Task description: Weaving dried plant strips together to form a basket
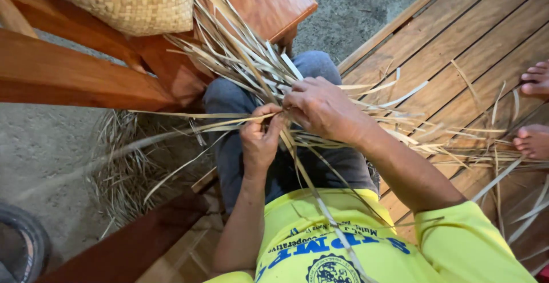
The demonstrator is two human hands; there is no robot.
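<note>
The left hand (260, 140) is pinching a thin dry leaf strip (189, 127) between thumb and fingers, and it is closing tight on it. The right hand (323, 108) is curling over the bunch of strips (251, 60), just beside the left hand, and its fingers are gripping a few strips where they cross. Both hands are working right above the person's lap, over the grey trousers (229, 97).

The bunch of strips is fanning up and away from the hands toward the woven basket (134, 2). The basket is sitting well above the hands, at the top, resting by the brown wooden bench (68, 71). I cannot tell what is inside the basket, because only its woven side is showing.

More loose strips are lying to the right of the hands on the wooden plank floor (457, 37). Another person's bare feet (534, 111) are resting on that floor, well apart from the hands. Dry scraps (123, 168) are piling up on the ground to the left of the hands, below the bench.

What could go wrong: the pinched strip looks thin and dry, so it could snap if the left hand is pulling too hard. The long strips are sticking out every way, so one could slip loose from the right hand and the crossing could come undone. The strip edges look sharp, so they could nick a finger.
</note>
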